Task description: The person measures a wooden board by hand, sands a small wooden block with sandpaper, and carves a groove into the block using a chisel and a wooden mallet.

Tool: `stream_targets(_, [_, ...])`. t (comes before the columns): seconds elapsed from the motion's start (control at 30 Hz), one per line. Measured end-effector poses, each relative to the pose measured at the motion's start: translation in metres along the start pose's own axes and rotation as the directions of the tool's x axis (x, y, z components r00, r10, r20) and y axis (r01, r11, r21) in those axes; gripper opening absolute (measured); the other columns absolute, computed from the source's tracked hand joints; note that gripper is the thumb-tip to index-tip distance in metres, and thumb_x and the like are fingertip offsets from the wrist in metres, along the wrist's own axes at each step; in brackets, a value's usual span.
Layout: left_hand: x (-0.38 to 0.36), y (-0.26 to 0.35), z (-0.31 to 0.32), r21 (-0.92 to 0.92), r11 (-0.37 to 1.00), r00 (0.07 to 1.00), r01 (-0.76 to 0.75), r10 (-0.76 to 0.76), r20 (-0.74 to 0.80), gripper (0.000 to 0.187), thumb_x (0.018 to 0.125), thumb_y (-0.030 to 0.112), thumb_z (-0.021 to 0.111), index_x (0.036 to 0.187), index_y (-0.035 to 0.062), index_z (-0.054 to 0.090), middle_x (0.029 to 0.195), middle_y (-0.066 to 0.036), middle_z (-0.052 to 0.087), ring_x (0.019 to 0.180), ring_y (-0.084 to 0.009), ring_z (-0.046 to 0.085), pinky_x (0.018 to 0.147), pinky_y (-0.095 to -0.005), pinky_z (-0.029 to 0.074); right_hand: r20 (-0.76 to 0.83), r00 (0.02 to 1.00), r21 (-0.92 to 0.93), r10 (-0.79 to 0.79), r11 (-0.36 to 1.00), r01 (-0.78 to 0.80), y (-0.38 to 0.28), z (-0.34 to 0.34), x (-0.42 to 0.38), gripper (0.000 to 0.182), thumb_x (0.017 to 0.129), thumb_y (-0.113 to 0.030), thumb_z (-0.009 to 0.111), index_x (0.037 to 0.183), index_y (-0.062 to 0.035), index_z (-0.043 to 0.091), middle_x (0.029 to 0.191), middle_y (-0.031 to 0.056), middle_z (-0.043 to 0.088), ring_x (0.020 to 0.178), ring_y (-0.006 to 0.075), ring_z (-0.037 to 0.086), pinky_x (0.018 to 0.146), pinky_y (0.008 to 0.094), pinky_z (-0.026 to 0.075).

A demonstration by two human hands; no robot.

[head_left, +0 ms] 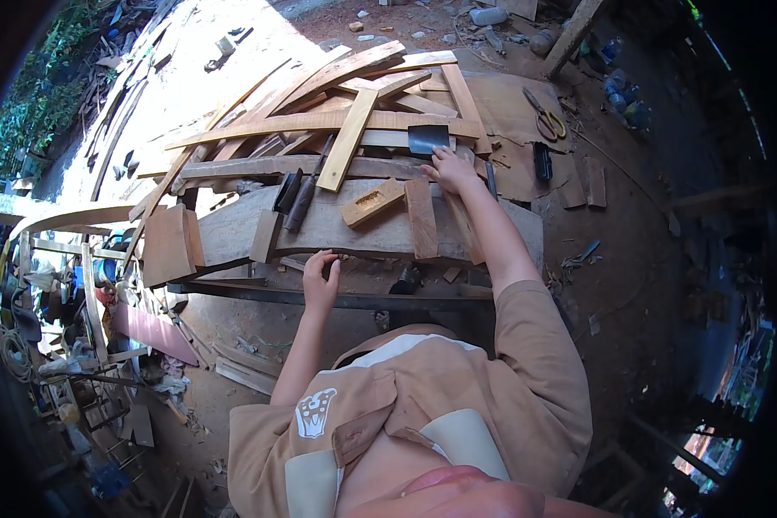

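My right hand (449,167) reaches across the wooden bench (328,226), its fingers stretched out at the lower corner of a dark rectangular sheet (427,137). The thumb shows apart from the fingers, and the sheet lies over wooden strips. Loosely curled, my left hand (321,278) is at the bench's near edge, with a gap between thumb and fingers and nothing visible in it. Between the hands lie a wooden block with a carved hollow (373,204) and an upright-looking wood piece (421,219). A dark-handled tool (301,205) rests left of the block.
Long planks (319,128) are piled crosswise beyond the bench. Yellow-handled shears (546,116) and a black object (542,161) lie at the right. A wood block (168,246) stands at the bench's left end. Clutter, including a pink board (155,332), fills the left side.
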State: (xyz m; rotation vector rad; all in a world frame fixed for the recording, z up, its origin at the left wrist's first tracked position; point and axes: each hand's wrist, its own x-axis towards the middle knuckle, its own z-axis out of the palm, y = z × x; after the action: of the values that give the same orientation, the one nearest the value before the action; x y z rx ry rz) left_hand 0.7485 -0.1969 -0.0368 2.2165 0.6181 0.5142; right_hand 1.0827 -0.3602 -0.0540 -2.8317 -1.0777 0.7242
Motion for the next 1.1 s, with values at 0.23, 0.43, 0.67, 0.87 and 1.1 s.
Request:
stream_targets(0.23, [0.004, -0.001, 0.004, -0.052, 0.998, 1.0, 0.019, -0.019, -0.004, 0.015, 0.079, 0.012, 0.059, 0.089, 0.0013, 0.061, 0.097, -0.013, 0.061, 0.095, -0.0252, 0.056, 0.085, -0.0337, 0.041, -0.663, 0.745, 0.235, -0.069, 0.926, 0.295, -0.007, -0.016, -0.034, 0.023, 0.078, -0.02, 0.06, 0.098, -0.009, 0.063, 0.094, 0.0081, 0.063, 0.08, 0.0259, 0.061, 0.076, 0.0396, 0.045])
stream_targets(0.43, [-0.005, 0.005, 0.016, -0.098, 0.993, 0.997, 0.068, -0.065, 0.031, 0.016, 0.081, 0.014, 0.058, 0.092, 0.0017, 0.061, 0.089, -0.01, 0.063, 0.083, -0.0184, 0.058, 0.075, -0.0285, 0.044, -0.603, 0.651, 0.784, 0.46, 0.494, 0.377, -0.003, -0.006, -0.112, 0.029, 0.077, 0.001, 0.058, 0.106, -0.0023, 0.059, 0.086, 0.0115, 0.062, 0.076, 0.0198, 0.061, 0.068, 0.0293, 0.048])
stream_targets(0.67, [0.015, 0.034, 0.041, -0.13, 0.987, 0.98, -0.093, 0.114, 0.164, 0.017, 0.082, 0.013, 0.058, 0.093, 0.0019, 0.06, 0.085, -0.011, 0.063, 0.079, -0.021, 0.06, 0.072, -0.0301, 0.046, -0.67, 0.438, 0.729, 0.6, 0.644, 0.232, 0.039, 0.036, -0.206, 0.028, 0.08, -0.005, 0.058, 0.108, -0.0003, 0.058, 0.093, 0.0124, 0.062, 0.085, 0.0178, 0.059, 0.079, 0.0294, 0.045])
stream_targets(0.87, [0.088, 0.107, 0.086, -0.05, 0.868, 0.797, -0.495, 0.476, 0.372, 0.021, 0.08, 0.006, 0.054, 0.101, 0.0046, 0.056, 0.089, -0.013, 0.061, 0.089, -0.0296, 0.057, 0.077, -0.0364, 0.046, -0.42, 0.475, 0.904, 0.773, 0.401, 0.146, 0.031, 0.074, -0.26, 0.025, 0.082, -0.01, 0.059, 0.105, 0.0011, 0.059, 0.1, 0.0116, 0.061, 0.092, 0.0186, 0.057, 0.084, 0.0293, 0.042])
stream_targets(1.1, [0.121, 0.116, 0.132, 0.011, 0.805, 0.742, -0.594, 0.542, 0.394, 0.038, 0.077, 0.02, 0.059, 0.112, 0.0095, 0.049, 0.108, -0.012, 0.053, 0.105, -0.0294, 0.049, 0.084, -0.0421, 0.042, -0.265, 0.475, 0.882, 0.839, 0.011, 0.471, 0.014, 0.094, -0.303, 0.033, 0.083, -0.007, 0.059, 0.114, 0.0015, 0.051, 0.102, 0.0094, 0.058, 0.092, 0.0149, 0.055, 0.082, 0.0263, 0.043])
